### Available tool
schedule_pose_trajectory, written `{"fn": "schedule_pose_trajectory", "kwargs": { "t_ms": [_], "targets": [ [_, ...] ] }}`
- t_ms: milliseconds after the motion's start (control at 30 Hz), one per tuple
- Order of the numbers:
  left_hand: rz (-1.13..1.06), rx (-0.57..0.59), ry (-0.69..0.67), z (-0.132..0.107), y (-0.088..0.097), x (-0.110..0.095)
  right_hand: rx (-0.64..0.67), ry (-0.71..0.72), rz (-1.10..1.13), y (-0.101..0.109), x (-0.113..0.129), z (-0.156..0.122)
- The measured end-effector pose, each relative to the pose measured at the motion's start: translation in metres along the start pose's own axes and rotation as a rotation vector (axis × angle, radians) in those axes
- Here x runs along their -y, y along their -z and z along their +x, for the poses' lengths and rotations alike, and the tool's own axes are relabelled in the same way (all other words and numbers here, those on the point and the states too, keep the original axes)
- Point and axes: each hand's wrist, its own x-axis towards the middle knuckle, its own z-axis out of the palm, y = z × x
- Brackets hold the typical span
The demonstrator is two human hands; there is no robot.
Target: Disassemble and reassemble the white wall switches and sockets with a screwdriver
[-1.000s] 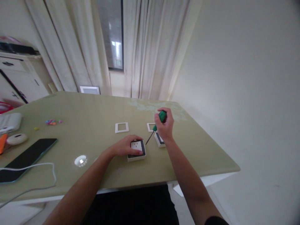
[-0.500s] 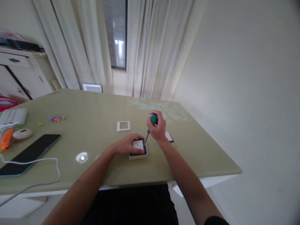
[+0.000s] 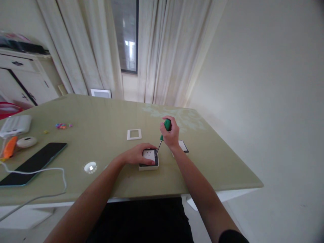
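A wall socket (image 3: 149, 154) with a white face and dark surround sits in a white box on the table, close to the front edge. My left hand (image 3: 139, 154) is closed around it, thumb on the near side and fingers along the far side. In my right hand (image 3: 170, 133) is a screwdriver with a green handle (image 3: 167, 124). Its metal shaft (image 3: 159, 147) slants down to the right side of the socket; the tip is too small to make out. Beyond my left hand lies a white square frame (image 3: 134, 134). A white plate with a dark edge (image 3: 183, 146) is partly hidden by my right wrist.
On the left of the table (image 3: 101, 118) lie a black phone (image 3: 34, 163), a white cable (image 3: 45, 169), a white rounded device (image 3: 26, 142), an orange object (image 3: 10, 147), a white case (image 3: 16, 125) and small colourful pieces (image 3: 62, 126). A wall (image 3: 265, 101) stands at the right.
The view has shifted slightly. Both hands keep their places at the socket, and the screwdriver still slants down to its right side.
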Motion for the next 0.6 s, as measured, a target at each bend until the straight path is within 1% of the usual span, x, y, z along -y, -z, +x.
{"fn": "schedule_pose_trajectory", "kwargs": {
  "t_ms": [300, 600],
  "targets": [
    [-0.026, 0.032, 0.006, -0.0012, 0.0035, -0.0006, -0.025, -0.067, 0.035, -0.0048, -0.0098, 0.0009],
    [-0.041, 0.057, 0.025, -0.0006, 0.0036, 0.0056, -0.041, -0.087, 0.049, -0.0033, -0.0086, 0.0013]
  ]
}}
